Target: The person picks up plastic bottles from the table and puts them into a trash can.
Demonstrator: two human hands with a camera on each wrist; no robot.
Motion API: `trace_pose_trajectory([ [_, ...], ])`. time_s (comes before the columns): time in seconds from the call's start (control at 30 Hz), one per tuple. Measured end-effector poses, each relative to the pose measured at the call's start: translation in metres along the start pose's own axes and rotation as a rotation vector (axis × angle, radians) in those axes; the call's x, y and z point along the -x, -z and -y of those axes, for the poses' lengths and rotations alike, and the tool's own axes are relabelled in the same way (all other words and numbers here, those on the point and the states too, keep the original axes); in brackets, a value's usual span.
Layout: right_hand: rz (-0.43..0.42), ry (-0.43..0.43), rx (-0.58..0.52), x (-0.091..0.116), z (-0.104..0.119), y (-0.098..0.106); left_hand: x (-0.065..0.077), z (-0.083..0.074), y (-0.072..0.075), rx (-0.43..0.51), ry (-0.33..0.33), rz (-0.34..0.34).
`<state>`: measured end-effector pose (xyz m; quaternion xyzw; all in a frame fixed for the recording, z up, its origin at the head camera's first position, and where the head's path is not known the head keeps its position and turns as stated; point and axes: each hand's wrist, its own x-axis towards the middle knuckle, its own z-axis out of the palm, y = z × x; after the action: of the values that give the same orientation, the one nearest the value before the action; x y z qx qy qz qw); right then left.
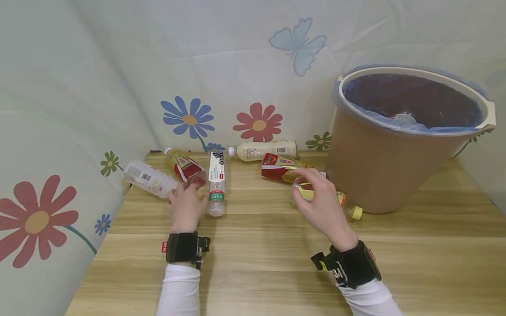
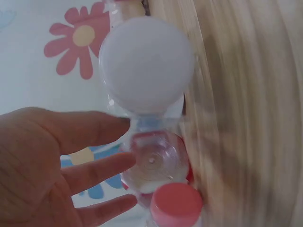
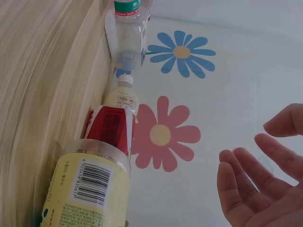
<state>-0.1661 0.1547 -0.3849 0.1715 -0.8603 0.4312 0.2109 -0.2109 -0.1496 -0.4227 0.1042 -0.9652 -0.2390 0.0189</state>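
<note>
My left hand (image 1: pixel 185 205) reaches over the near ends of several bottles lying on the table. Its fingers are spread and grip nothing in the left wrist view. Around it lie a whitish bottle (image 1: pixel 143 177) with a pink cap (image 2: pixel 176 205), a red-labelled bottle (image 1: pixel 186 167), its base toward the hand, and a clear bottle (image 1: pixel 216 179) with a white cap (image 2: pixel 147 64). Loosely bent and holding nothing, my right hand (image 1: pixel 323 211) hovers above a yellow-labelled bottle (image 3: pixel 90 189), partly hiding it in the head view. Another red-labelled bottle (image 1: pixel 279 168) lies just beyond.
A cream-coloured bottle (image 1: pixel 265 150) lies along the back by the flowered curtain (image 1: pixel 229 58). At the right stands a large brown bin (image 1: pixel 375 170) lined with a blue bag, a clear item (image 1: pixel 404 118) inside. Bare wood table (image 1: pixel 260 283) stretches in front of the bottles.
</note>
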Motion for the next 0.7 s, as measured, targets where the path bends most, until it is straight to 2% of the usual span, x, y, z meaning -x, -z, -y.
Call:
trace_pose_trajectory([
  [0.13,0.003,-0.001,0.002,0.0,0.0,0.001,0.001,-0.014,-0.004,0.022,-0.058,-0.033],
  [0.33,0.012,-0.001,0.007,0.0,-0.001,0.001,0.001,-0.03,-0.023,-0.01,-0.156,-0.01],
  [0.43,0.016,0.004,0.011,0.0,-0.002,0.001,0.002,-0.031,-0.03,-0.007,-0.185,-0.037],
  [0.57,0.017,0.01,0.004,-0.001,-0.001,0.002,0.007,-0.031,-0.032,0.018,-0.209,-0.064],
  [0.7,0.015,0.013,-0.009,-0.001,-0.001,0.002,0.018,-0.029,-0.028,-0.009,-0.252,-0.029],
])
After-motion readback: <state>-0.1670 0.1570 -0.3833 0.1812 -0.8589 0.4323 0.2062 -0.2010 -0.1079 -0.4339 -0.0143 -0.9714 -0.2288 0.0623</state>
